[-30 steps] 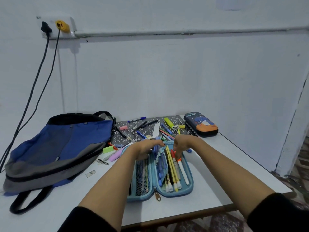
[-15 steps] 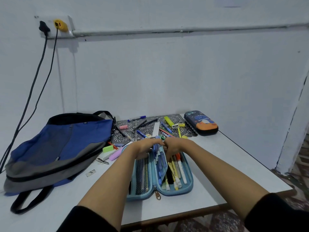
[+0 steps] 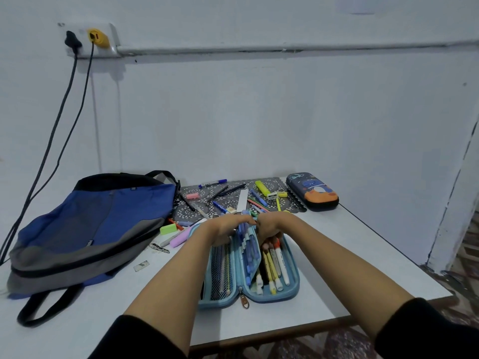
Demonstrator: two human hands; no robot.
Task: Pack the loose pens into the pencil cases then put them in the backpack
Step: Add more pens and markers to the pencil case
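An open light-blue pencil case (image 3: 248, 270) is laid flat near the front edge of the table (image 3: 350, 255), about midway along it. Its mesh half is on the left and a row of pens is in the right half. The far end of its centre flap (image 3: 247, 244), loaded with blue pens, is gripped by the curled fingers of the left hand (image 3: 223, 230). The right hand (image 3: 269, 226) is curled down over the pens in the right half; whether one is pinched cannot be told.

Loose pens (image 3: 233, 193) are scattered on a patterned mat (image 3: 295, 203) along the far edge. A second, dark pencil case (image 3: 312, 191) is zipped shut at the far right corner. The backpack (image 3: 90, 229) is slumped along the left side.

The pens are judged light, smooth and prone to rolling, so they are best pinched mid-barrel. The case's shell looks semi-stiff but hinged, so once zipped it is best taken across both long edges. The backpack is soft, and its mouth will probably need to be held open.
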